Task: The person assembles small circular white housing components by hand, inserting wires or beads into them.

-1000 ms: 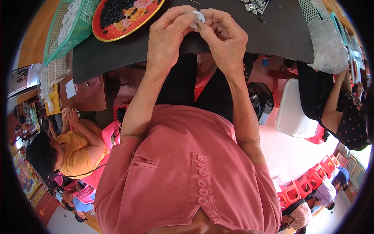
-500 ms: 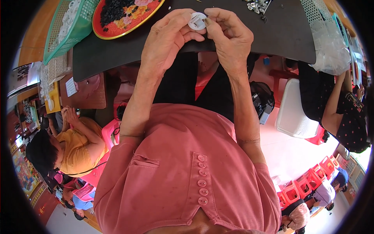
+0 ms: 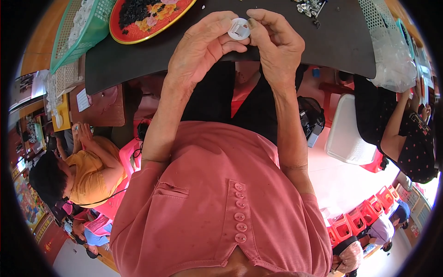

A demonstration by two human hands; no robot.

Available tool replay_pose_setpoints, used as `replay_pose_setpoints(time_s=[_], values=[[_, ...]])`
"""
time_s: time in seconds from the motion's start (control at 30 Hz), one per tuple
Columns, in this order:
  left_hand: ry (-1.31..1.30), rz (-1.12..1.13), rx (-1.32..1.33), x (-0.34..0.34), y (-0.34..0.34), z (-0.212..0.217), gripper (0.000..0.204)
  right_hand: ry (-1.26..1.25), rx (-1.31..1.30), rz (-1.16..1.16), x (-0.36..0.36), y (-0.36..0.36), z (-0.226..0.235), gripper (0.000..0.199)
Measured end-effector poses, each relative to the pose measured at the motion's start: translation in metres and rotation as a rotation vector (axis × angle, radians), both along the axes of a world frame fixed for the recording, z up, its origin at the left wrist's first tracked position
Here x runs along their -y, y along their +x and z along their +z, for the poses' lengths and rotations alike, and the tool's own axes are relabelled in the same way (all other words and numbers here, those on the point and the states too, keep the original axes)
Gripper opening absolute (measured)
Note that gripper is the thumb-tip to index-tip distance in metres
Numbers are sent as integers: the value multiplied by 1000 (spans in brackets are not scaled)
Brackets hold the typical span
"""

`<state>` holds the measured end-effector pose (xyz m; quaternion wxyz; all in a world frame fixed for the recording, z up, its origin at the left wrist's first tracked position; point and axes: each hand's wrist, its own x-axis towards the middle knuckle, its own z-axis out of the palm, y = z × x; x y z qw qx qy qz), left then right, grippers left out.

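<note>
At the frame's top centre I see my left hand (image 3: 196, 53) pinching the white disc (image 3: 239, 30) by its rim, my right hand (image 3: 281, 48) against it, grip unclear; uneven pressure could flip it tablewards.

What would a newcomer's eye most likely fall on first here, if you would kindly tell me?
Probably the pink shirt, filling the lower middle. Next, perhaps, the gold-rimmed red tray with its small black pieces, at the upper left on the dark table. Then the small white disc at top centre, held in the left hand with the right hand at its edge.
</note>
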<state>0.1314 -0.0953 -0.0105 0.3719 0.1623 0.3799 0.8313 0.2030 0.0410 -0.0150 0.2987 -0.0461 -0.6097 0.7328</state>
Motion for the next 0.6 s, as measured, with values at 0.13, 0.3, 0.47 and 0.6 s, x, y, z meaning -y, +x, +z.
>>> replay_pose_setpoints(time_s=[0.13, 0.3, 0.47, 0.6], values=[[2, 7, 9, -2, 2, -2, 31, 37, -3, -43, -1, -1, -3, 16], [42, 8, 66, -2, 1, -3, 31, 37, -19, -52, -4, -2, -5, 16], [52, 62, 31, -2, 2, -1, 31, 20, -30, -65, -2, -2, -2, 16], [39, 99, 19, -3, 4, -2, 31, 33, -22, -63, -3, -1, -3, 16]])
